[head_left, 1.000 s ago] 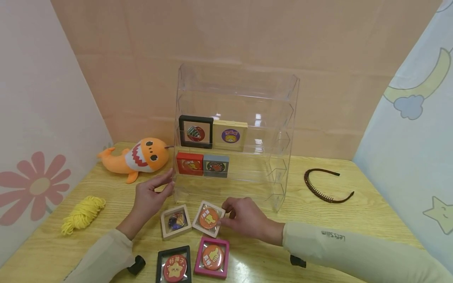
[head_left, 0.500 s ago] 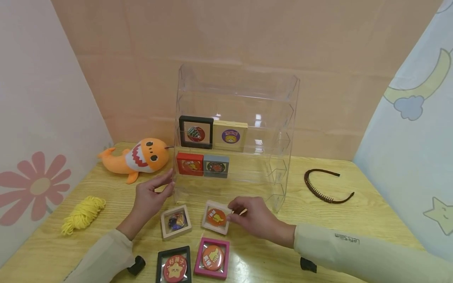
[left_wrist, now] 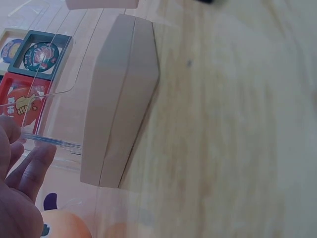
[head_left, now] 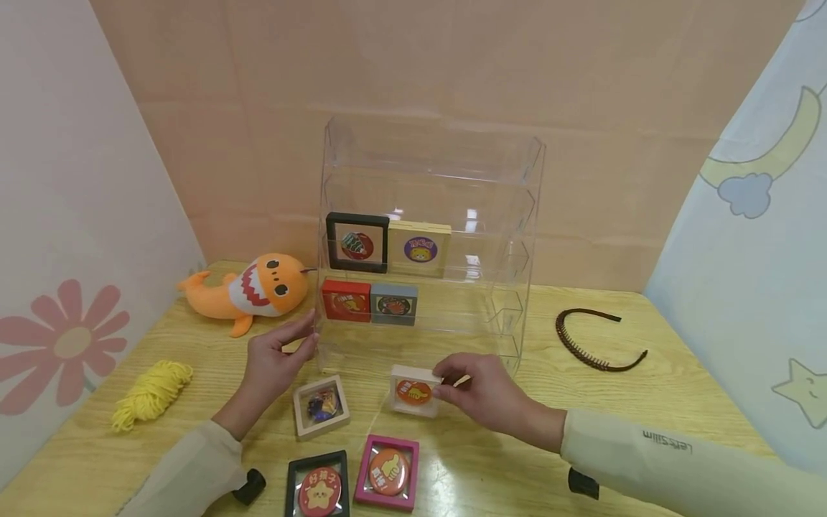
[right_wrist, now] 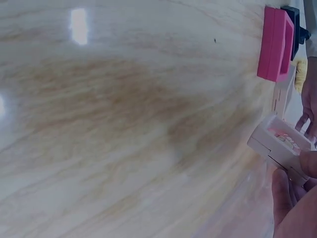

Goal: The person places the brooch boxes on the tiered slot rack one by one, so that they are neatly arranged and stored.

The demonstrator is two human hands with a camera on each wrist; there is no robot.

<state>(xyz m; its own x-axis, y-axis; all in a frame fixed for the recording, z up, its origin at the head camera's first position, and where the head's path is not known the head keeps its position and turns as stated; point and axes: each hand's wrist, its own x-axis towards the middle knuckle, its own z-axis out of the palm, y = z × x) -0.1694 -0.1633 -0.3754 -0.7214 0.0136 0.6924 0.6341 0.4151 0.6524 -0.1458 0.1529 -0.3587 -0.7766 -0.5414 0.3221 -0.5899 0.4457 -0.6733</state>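
Note:
My right hand [head_left: 481, 393] pinches a cream square display frame [head_left: 413, 392] by its right edge, thumb in front. Inside the frame is an orange badge with a yellow thumbs-up. It is tilted up in front of the clear acrylic display rack [head_left: 433, 165]. My left hand [head_left: 274, 362] grips the rack's lower left side edge between thumb and fingers, as the left wrist view also shows. On the rack, a black frame [head_left: 357, 244] and a pale yellow frame [head_left: 420, 248] stand above a red frame [head_left: 347, 300] and a grey frame [head_left: 394, 304].
A beige frame [head_left: 321, 406], a magenta frame [head_left: 388, 472] and a black frame with a star badge [head_left: 318, 488] lie at the front. An orange plush shark [head_left: 258, 287] and yellow yarn [head_left: 153, 395] sit left. A brown headband [head_left: 591, 352] lies right.
My right hand has moved the cream frame to the right, away from the beige one, turning it straighter and tilting it up. My left hand has stayed at the rack's edge.

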